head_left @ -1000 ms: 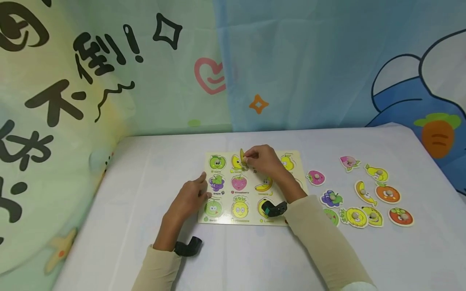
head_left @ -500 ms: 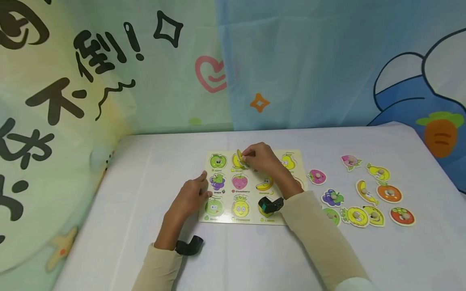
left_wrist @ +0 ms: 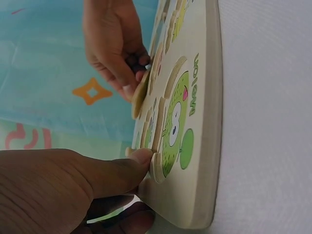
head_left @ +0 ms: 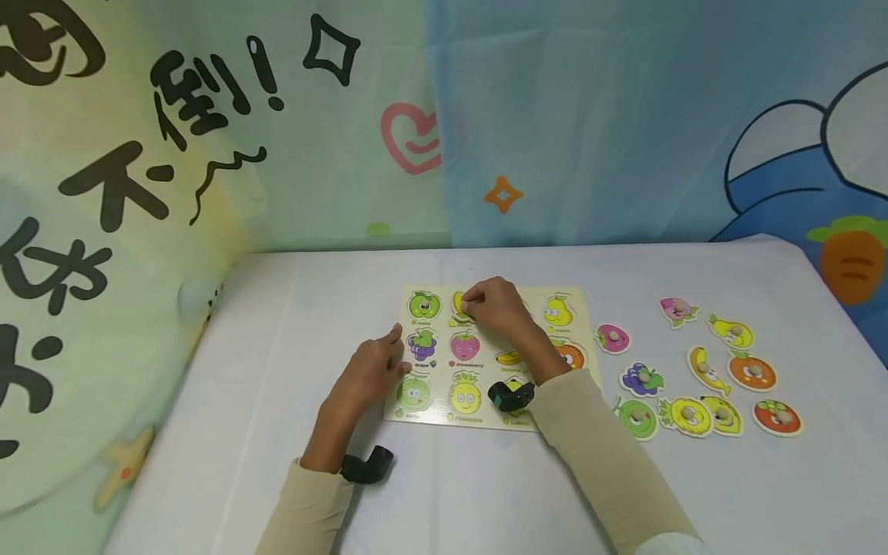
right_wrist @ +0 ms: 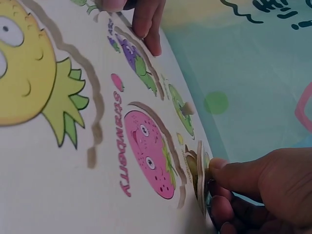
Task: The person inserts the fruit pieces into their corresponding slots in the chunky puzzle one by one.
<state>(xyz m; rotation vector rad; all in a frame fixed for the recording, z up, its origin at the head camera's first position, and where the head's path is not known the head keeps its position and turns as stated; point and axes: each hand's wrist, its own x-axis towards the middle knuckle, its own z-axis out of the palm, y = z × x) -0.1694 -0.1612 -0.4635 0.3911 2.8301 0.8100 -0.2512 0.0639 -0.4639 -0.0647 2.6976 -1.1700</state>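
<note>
A wooden fruit puzzle board lies on the white table. My left hand grips its left edge; in the left wrist view the thumb lies on top beside the melon picture and the other fingers curl at the edge. My right hand pinches a yellow fruit piece over the second slot of the top row. In the right wrist view that wooden piece stands tilted, nearly edge-on, fingertips on its far side. A green apple piece with a knob sits in the slot beside it.
Several loose knobbed fruit pieces lie right of the board, among them grapes, a banana, an orange and a tomato. The pineapple and lemon pieces overlap. A printed cloth hangs behind the table.
The yellow piece, earlier held upright, has tipped left and down over its slot in my right hand. My left hand keeps its hold on the board. The head view has shifted slightly.
</note>
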